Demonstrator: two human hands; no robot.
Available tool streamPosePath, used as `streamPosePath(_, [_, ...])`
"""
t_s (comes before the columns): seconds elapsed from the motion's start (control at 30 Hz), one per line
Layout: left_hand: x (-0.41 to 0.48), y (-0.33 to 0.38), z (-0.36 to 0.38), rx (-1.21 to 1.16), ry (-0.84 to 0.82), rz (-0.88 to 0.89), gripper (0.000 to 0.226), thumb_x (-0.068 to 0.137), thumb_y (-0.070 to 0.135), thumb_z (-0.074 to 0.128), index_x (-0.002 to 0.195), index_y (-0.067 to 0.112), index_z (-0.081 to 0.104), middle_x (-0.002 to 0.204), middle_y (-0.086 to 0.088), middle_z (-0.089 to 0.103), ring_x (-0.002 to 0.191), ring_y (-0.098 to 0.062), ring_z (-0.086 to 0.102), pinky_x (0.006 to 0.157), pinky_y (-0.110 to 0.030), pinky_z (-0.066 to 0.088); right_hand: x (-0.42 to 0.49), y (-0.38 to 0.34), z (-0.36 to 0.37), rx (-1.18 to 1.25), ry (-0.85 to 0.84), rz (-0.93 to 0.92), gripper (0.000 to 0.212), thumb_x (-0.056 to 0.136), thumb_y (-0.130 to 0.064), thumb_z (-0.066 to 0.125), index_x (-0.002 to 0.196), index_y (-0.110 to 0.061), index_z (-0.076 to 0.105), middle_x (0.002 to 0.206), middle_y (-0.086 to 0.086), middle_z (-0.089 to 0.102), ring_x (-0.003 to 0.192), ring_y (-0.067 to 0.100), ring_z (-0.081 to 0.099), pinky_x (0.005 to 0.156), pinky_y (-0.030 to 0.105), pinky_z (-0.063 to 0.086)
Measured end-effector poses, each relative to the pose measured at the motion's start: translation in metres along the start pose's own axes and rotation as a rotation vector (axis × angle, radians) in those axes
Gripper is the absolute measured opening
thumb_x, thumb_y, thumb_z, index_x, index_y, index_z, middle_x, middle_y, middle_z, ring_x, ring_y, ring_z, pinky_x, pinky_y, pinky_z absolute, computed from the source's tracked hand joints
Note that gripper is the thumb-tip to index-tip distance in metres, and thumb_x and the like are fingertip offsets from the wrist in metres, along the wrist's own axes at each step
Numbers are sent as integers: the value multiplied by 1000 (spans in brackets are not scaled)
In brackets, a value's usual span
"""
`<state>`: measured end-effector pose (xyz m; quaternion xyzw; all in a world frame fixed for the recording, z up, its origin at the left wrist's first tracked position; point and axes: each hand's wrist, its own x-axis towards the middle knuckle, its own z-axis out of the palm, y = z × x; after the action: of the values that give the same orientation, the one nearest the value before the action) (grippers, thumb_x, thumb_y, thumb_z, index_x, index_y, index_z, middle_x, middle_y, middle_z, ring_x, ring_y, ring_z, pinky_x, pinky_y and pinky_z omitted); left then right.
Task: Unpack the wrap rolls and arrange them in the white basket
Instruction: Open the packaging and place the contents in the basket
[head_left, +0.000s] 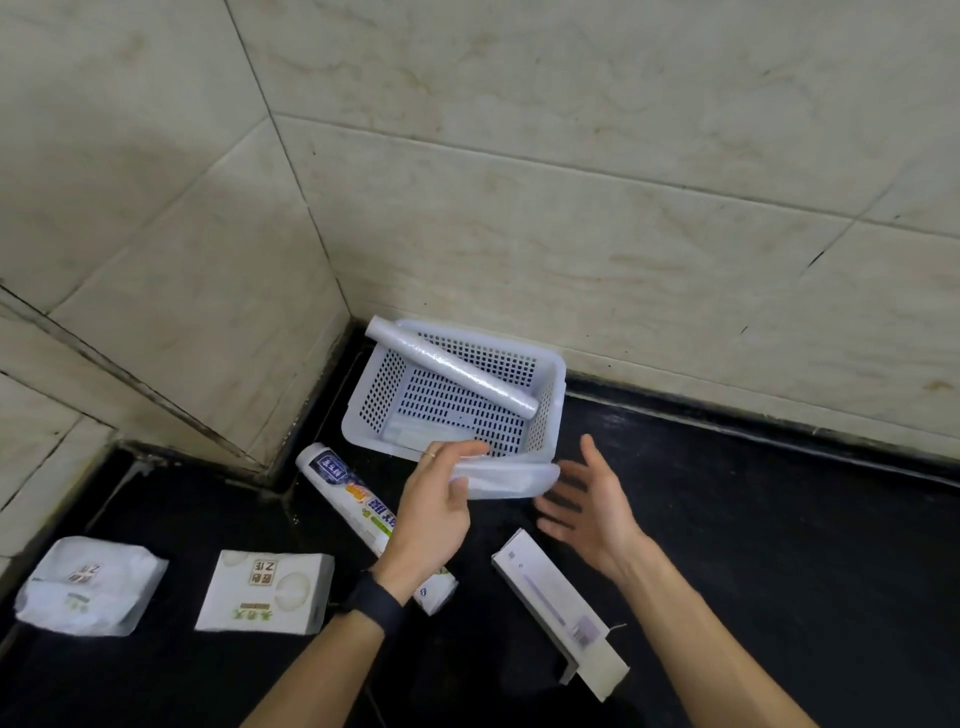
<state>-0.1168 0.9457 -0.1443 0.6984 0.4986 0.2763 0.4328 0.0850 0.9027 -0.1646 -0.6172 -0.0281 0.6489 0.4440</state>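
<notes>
A bare wrap roll (506, 480) is gripped by the left hand (434, 512) at the white basket (556, 384)'s 6 o'clock rim; the right hand (587, 501) is spread, empty. One roll (452, 366) already lies slanted inside, so lowering alongside it is judged next

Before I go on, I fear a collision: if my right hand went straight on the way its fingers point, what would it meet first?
Probably the roll that your left hand holds, then the basket. Your right hand is open; depth is unclear.
</notes>
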Motion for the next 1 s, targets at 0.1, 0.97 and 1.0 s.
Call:
streamPosePath(0.1, [-5,-4,-2,231,-74,369,59,79,-20,52,119,20,66,119,7,56,115,-7,52,106,-18,37,3,-7,-13,-9,-171,234,96,78,-85,50,125,-2,63,121,22,70,105,34,71,83,43,60])
streamPosePath(0.97, [119,-89,-51,687,-294,24,34,88,12,59,118,28,61,135,5,51,128,-18,45,106,-35,42,70,-42,6,-342,208,-323,30,78,5,75,99,-14,64,99,11,72,85,24,74,64,33,62])
streamPosePath(1.0, [132,-93,-53,701,-334,-40,40,89,11,58,125,27,59,138,4,49,130,-19,45,106,-36,42,72,-43,4,-371,231,-335,31,78,4,76,99,-16,64,99,10,73,86,24,74,66,36,63])
